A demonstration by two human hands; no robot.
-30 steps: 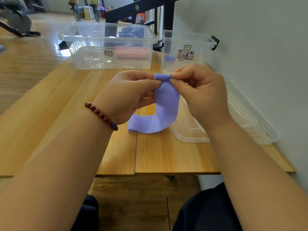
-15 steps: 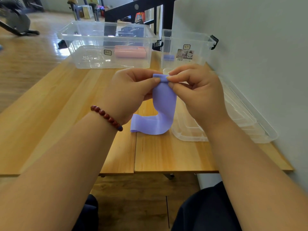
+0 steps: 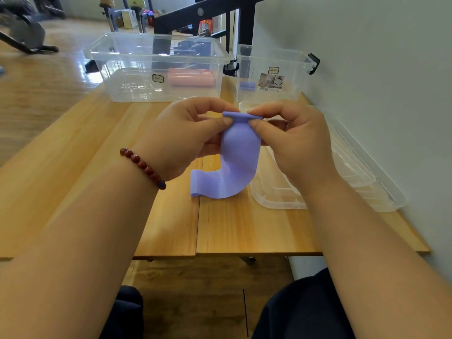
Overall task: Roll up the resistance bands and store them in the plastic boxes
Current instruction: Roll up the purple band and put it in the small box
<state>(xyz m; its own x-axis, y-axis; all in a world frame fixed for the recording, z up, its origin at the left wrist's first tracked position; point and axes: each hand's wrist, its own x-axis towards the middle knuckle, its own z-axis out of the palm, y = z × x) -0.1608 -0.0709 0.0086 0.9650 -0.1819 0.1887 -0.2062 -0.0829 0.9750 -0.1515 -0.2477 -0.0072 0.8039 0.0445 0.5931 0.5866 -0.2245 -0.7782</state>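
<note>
Head view, pinching with the left hand [image 3: 186, 140] and right hand [image 3: 296, 145] the rolled top edge of the purple band [image 3: 241, 155], held above the table [image 3: 73, 179], tail resting on the wood. Hemmed right by lids [image 3: 354, 177] along the wall [image 3: 367, 57], behind by the big box [image 3: 156, 59] and small box [image 3: 271, 69]; open leftward over bare planks to the near edge. Stickers [image 3: 157, 78] on both fronts, print too small to read.

Left hand [image 3: 186, 138] and right hand [image 3: 297, 145], raised together, both pinch the band [image 3: 241, 165].
</note>
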